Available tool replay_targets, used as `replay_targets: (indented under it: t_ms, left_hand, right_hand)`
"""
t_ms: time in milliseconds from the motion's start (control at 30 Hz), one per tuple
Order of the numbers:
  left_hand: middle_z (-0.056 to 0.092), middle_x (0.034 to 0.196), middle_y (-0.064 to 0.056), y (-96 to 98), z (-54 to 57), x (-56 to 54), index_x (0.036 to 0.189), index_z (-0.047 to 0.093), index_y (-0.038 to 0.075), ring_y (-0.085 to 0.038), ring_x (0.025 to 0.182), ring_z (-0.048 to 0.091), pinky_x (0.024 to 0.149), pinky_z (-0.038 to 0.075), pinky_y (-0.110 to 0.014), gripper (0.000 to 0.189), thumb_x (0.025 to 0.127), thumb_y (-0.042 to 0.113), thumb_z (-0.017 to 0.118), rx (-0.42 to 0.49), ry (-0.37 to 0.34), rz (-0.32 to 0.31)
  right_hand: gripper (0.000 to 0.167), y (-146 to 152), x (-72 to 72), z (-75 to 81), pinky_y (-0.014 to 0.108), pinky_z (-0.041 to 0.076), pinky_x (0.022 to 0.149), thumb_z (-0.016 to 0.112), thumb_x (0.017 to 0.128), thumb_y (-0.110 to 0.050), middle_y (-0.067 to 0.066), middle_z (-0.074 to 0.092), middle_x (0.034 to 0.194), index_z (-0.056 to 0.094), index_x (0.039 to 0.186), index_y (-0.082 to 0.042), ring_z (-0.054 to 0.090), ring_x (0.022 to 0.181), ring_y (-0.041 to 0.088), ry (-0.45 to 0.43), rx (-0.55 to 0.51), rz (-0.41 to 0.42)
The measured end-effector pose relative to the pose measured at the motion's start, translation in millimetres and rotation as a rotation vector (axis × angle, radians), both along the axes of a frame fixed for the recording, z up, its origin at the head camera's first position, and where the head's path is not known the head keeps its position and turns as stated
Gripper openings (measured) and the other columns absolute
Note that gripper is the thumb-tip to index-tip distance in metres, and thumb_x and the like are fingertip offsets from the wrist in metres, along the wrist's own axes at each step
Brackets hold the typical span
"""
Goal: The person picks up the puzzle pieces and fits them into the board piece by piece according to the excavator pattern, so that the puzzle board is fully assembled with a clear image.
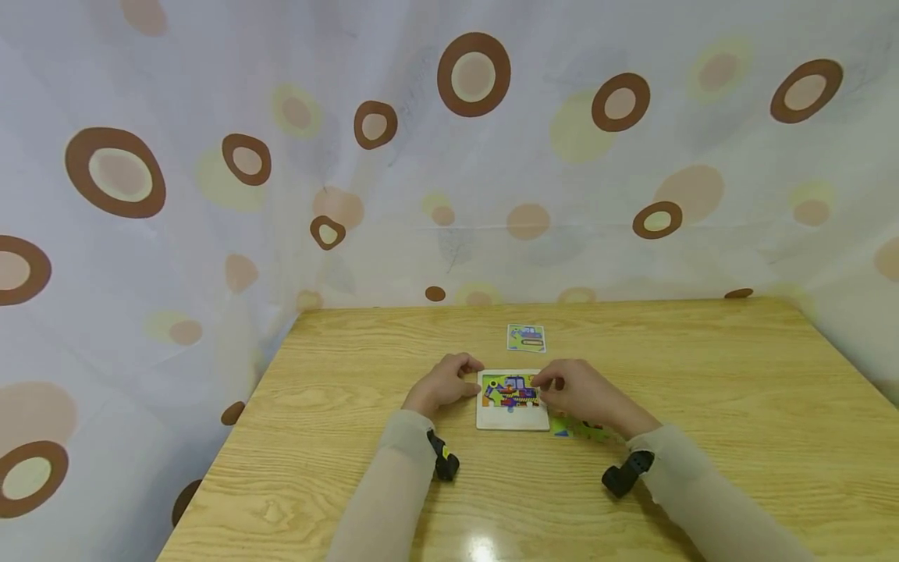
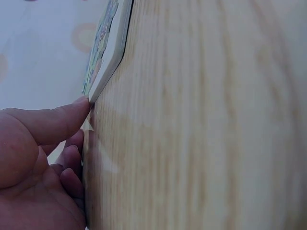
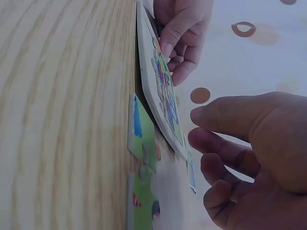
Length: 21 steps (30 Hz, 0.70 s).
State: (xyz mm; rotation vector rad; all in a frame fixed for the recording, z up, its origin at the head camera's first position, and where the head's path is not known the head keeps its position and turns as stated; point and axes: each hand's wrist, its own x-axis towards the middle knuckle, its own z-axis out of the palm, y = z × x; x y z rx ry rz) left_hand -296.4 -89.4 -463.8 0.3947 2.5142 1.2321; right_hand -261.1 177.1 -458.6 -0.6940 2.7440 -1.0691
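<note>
Construction-vehicle jigsaw tray [image 1: 513, 419] on desk [image 1: 337, 367]. Left hand [image 1: 442, 385] at its 9 o'clock: relaxed, thumb against edge. Right hand [image 1: 579, 389], 3 o'clock: thumb, index slightly apart. Puzzle pieces [image 3: 140, 132], 4 o'clock.

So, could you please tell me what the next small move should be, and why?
Probably the right hand should pick up the blue-cornered piece: it lies loose beside the tray, whose near strip is bare, and that hand seems to hold nothing. The left hand touches the tray's edge, so it could steady it.
</note>
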Motion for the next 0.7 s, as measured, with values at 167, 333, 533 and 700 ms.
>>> replay_targets:
  t_ms: [167, 333, 533, 700]
  left_hand:
    - [0.049, 0.125, -0.008, 0.1, 1.8, 0.7, 0.125, 0.063, 0.009, -0.027, 0.113, 0.045, 0.101, 0.037, -0.045, 0.030, 0.094, 0.008, 0.067, 0.005, -0.007, 0.006]
    - [0.049, 0.125, -0.008, 0.9, 0.5, -0.5, 0.124, 0.063, 0.009, -0.026, 0.113, 0.045, 0.101, 0.037, -0.044, 0.030, 0.094, 0.007, 0.067, 0.004, -0.007, 0.013]
    - [0.048, 0.124, -0.008, 1.6, -2.0, -2.5, 0.123, 0.063, 0.009, -0.025, 0.111, 0.045, 0.101, 0.037, -0.043, 0.029, 0.094, 0.007, 0.068, 0.000, -0.004, 0.017]
    - [0.048, 0.125, -0.007, 2.0, -1.4, -2.6, 0.124, 0.063, 0.010, -0.025, 0.113, 0.045, 0.101, 0.037, -0.044, 0.029, 0.095, 0.007, 0.067, 0.015, -0.013, 0.016]
  right_hand:
    - [0.017, 7.5, 6.5, 3.9, 0.030, 0.051, 0.067, 0.067, 0.093, -0.007, -0.003, 0.064, 0.094, 0.073, 0.109, -0.004, 0.057, 0.080, 0.014, 0.052, 0.007, 0.030]
    - [0.021, 15.4, 12.8, 6.9, 0.033, 0.051, 0.072, 0.069, 0.092, -0.009, -0.001, 0.064, 0.095, 0.072, 0.111, -0.003, 0.058, 0.086, 0.016, 0.044, 0.021, 0.048]
    - [0.028, 25.8, 18.6, 6.9, 0.035, 0.050, 0.077, 0.074, 0.088, -0.012, -0.003, 0.063, 0.098, 0.071, 0.115, -0.003, 0.058, 0.092, 0.016, 0.052, 0.085, 0.093]
    - [0.036, 31.2, 21.4, 6.6, 0.032, 0.048, 0.074, 0.079, 0.084, -0.016, -0.004, 0.061, 0.097, 0.071, 0.117, -0.003, 0.054, 0.086, 0.014, 0.064, 0.121, 0.145]
